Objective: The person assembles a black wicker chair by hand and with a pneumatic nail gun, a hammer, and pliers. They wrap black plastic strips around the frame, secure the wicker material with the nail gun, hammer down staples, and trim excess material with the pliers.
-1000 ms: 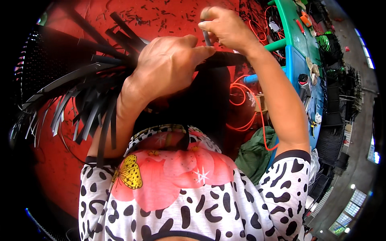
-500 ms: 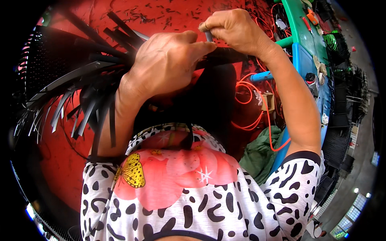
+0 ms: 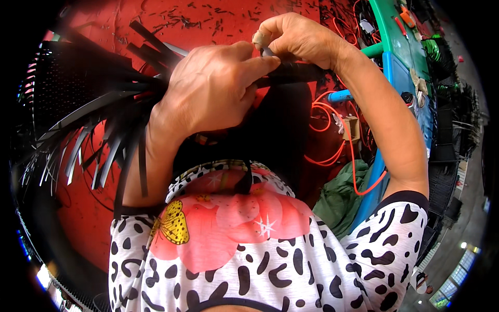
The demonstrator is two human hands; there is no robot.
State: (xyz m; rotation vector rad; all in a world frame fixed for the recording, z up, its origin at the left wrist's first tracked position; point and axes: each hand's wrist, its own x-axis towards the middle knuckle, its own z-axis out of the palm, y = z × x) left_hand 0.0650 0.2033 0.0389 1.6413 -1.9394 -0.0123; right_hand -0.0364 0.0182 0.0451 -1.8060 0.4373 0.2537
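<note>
A black woven piece lies at the left, with long flat black plastic strips fanning out from it. My left hand is closed over a bundle of these strips, its thumb and forefinger pinched toward the right. Close to its fingertips, my right hand pinches a short end of a dark grey strip. A pale wrap covers one of its fingertips. Under both hands runs a dark bar-like part; what it belongs to is hidden in shadow.
Small dark scraps litter the red surface beyond my hands. At the right stand a green and blue frame, a looped orange hose, a small cardboard box and a green cloth.
My right hand has turned and lowered a little toward the left fingertips; less of the grey strip shows between them. My left hand keeps almost the same place.
</note>
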